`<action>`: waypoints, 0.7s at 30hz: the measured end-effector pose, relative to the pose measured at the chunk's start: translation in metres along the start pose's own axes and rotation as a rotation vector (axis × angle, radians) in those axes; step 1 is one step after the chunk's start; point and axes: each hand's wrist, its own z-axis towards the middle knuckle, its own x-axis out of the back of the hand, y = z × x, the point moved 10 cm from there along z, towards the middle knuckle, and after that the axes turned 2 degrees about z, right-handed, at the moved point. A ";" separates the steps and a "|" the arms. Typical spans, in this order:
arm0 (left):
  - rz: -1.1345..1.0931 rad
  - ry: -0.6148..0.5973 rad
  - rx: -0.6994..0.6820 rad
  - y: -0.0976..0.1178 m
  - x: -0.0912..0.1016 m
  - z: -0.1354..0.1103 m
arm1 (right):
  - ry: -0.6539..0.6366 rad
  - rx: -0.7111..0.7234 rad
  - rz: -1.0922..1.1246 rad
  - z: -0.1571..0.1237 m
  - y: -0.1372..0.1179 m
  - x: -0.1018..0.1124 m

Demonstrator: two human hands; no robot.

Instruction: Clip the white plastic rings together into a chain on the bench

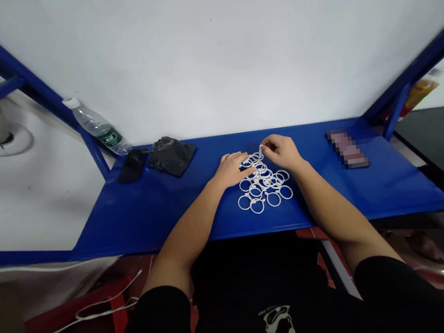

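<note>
A loose pile of white plastic rings (264, 182), each with a small tab, lies on the blue table (170, 212) in front of me. They look like curtain rings, several of them overlapping. My left hand (231, 169) rests at the left edge of the pile, fingers stretched out, with the fingertips touching the rings. At the far right edge, my right hand (282, 150) pinches a white ring (260, 151) between thumb and forefinger. That ring is seen nearly edge-on and is partly covered by the fingers.
Toward the back left stand a clear plastic bottle (96, 126), a dark phone-like slab (133, 165) and a crumpled black plastic bag (173, 155). A blurred pinkish object (347, 149) lies at the right. Blue frame posts rise at both ends; a red stool (80, 330) is below.
</note>
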 end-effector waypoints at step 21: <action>0.032 0.000 0.022 0.006 0.006 0.002 | -0.277 0.058 -0.019 -0.004 0.004 -0.055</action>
